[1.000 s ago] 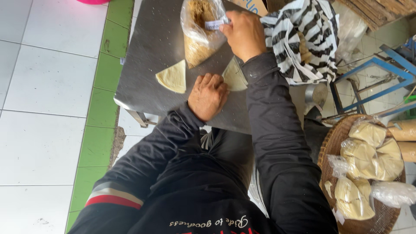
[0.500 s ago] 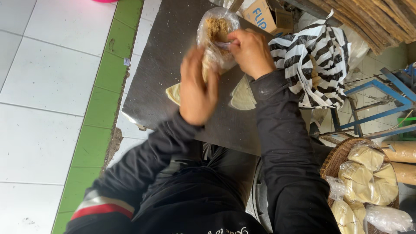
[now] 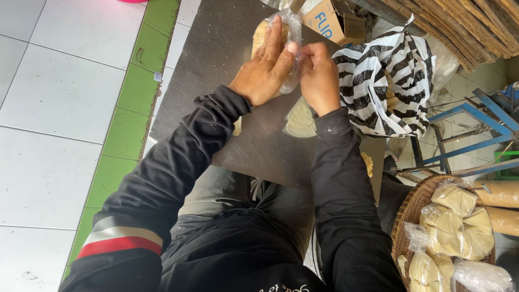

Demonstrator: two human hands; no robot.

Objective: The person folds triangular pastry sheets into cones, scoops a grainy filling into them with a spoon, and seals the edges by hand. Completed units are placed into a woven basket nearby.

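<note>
A white and green tiled floor (image 3: 48, 108) lies left of the steel table (image 3: 216, 65). On that table, toward its far edge, stands a clear plastic bag of pale wafers (image 3: 270, 38). The left hand (image 3: 265, 70) lies flat against the bag's near side, fingers stretched out and pressed to the plastic, thumb up beside the other hand. Just right of it, the right hand (image 3: 320, 78) pinches the bag's loose plastic between curled fingers and thumb. Below the right wrist, a triangular wafer (image 3: 300, 120) rests on the table. At the table's far right corner sits a cardboard box (image 3: 335, 24), and a black-and-white striped bag (image 3: 389, 81) hangs off the right edge. Well right of the table, nearer the person, a woven basket (image 3: 403, 216) holds filled clear bags (image 3: 459, 227).
</note>
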